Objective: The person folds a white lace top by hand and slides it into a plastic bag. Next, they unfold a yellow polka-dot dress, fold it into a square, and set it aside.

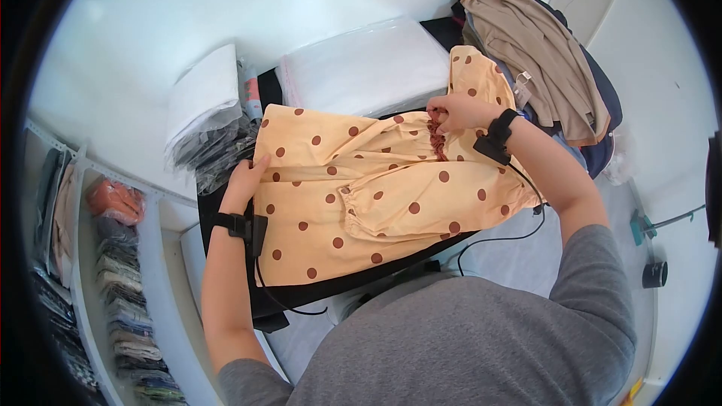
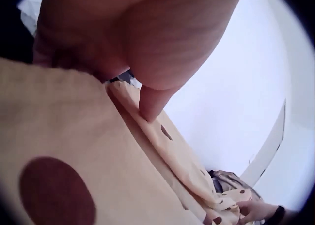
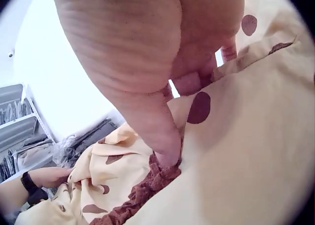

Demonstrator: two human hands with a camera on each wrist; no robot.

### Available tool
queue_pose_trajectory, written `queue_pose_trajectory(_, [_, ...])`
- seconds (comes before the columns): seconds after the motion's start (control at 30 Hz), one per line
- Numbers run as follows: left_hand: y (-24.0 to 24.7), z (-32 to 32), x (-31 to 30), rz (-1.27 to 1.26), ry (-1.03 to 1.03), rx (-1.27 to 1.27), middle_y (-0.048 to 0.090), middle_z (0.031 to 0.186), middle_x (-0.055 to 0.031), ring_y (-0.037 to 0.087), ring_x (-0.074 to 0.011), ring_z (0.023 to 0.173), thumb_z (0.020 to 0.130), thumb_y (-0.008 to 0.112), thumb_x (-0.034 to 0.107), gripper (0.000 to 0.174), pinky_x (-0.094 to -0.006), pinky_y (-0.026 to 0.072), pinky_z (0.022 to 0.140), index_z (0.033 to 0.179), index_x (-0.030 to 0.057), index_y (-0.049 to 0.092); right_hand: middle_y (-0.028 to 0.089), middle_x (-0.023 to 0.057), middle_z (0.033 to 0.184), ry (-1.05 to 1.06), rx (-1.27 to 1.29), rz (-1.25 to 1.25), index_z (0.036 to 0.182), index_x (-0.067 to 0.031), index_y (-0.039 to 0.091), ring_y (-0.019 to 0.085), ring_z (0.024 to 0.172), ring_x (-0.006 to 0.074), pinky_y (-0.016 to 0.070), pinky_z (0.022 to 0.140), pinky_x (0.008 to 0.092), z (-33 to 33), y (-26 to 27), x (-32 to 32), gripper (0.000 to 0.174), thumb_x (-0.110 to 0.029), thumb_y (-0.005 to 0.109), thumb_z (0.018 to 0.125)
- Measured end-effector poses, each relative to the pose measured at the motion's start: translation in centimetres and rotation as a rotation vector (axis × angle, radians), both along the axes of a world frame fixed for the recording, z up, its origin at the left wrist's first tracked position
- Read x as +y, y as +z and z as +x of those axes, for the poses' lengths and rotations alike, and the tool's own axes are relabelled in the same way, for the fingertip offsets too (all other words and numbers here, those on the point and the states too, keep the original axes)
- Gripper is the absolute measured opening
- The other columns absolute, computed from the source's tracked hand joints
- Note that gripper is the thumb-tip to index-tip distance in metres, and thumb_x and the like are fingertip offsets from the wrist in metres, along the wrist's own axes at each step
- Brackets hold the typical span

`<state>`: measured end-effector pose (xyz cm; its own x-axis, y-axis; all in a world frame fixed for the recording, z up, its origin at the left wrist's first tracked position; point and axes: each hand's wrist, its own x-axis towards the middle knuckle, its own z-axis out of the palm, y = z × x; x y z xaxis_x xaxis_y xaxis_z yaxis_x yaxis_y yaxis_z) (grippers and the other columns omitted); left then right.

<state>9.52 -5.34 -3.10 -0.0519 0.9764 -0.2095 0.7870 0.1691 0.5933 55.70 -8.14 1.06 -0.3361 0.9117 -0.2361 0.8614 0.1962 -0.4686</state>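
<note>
A pale yellow garment with brown dots (image 1: 414, 208) lies spread over a black-topped table in the head view. My left hand (image 1: 247, 180) is at its left edge, thumb on the cloth and fingers at the edge; the left wrist view shows the thumb (image 2: 153, 104) pressing the fabric. My right hand (image 1: 462, 114) pinches the garment near a brown gathered trim (image 1: 436, 140). In the right wrist view the thumb (image 3: 167, 149) is against that trim (image 3: 142, 190), with the other fingers partly behind the cloth. A gathered cuff (image 1: 350, 210) lies on the garment's front.
Clear plastic sheets (image 1: 368, 64) lie along the table's back. White and dark packaged items (image 1: 207, 120) stand at the left, and a pile of clothes (image 1: 538, 60) at the back right. Shelves with folded garments (image 1: 128, 293) are on the left. Cables hang from both wrists.
</note>
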Motion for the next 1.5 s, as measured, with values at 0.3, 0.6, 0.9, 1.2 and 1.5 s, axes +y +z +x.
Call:
queue_pose_trajectory(0.3, [-0.3,0.5,-1.7,-0.083,0.033,-0.415,0.064,0.091,-0.0097,0.060,-0.0156,0.077,0.087,0.059,0.016,0.027,-0.0303,0.0468,0.069,0.102,-0.0056,0.060,0.063,0.0093,0.081,0.057,-0.147,0.310,0.084,-0.0076,0.058,0.062,0.076,0.0290,0.0476,0.068,0.0373,0.3,0.6,-1.6,0.018,-0.014,0.070,0.071])
queue_pose_trajectory(0.6, [0.3,-1.6,-7.7,0.039,0.276,-0.554,0.064,0.080,-0.0073,0.058,-0.0123,0.066,0.086,0.060,0.012,0.019,-0.0278,0.0457,0.059,0.091,-0.0058,0.061,0.054,0.0035,0.074,0.376,-0.387,0.705,0.076,-0.0130,0.057,0.059,0.071,0.0222,0.0440,0.065,0.0349,-0.9,-0.6,-2.1,0.007,-0.016,0.063,0.075])
queue_pose_trajectory(0.9, [1.2,-3.6,-3.8,-0.242,-0.011,-0.670,0.064,0.089,-0.0076,0.061,-0.0106,0.071,0.090,0.058,0.036,0.045,-0.0243,0.0490,0.060,0.108,-0.0055,0.055,0.062,0.0117,0.081,0.235,-0.385,0.362,0.088,-0.0066,0.060,0.057,0.089,0.0298,0.0421,0.081,0.0389,-1.8,0.3,-2.2,0.024,-0.021,0.069,0.071])
queue_pose_trajectory(1.2, [-0.1,-2.7,-7.2,-0.082,0.075,-0.776,0.064,0.104,-0.0101,0.063,-0.0155,0.084,0.094,0.051,0.012,0.027,-0.0289,0.0522,0.073,0.116,-0.0027,0.053,0.064,0.0105,0.079,0.230,-0.266,0.457,0.092,-0.0098,0.056,0.062,0.079,0.0300,0.0458,0.072,0.0385,-1.9,-0.2,-0.9,0.018,-0.014,0.063,0.075])
queue_pose_trajectory(1.5, [-1.9,-10.4,-6.9,-0.035,0.283,-0.586,0.063,0.092,-0.0059,0.060,-0.0118,0.077,0.093,0.054,0.030,0.036,-0.0254,0.0487,0.065,0.113,-0.0002,0.053,0.063,0.0126,0.095,0.449,-0.161,0.767,0.105,-0.0070,0.056,0.059,0.094,0.0273,0.0457,0.082,0.0388,-5.1,-0.2,-0.3,0.033,-0.012,0.066,0.074])
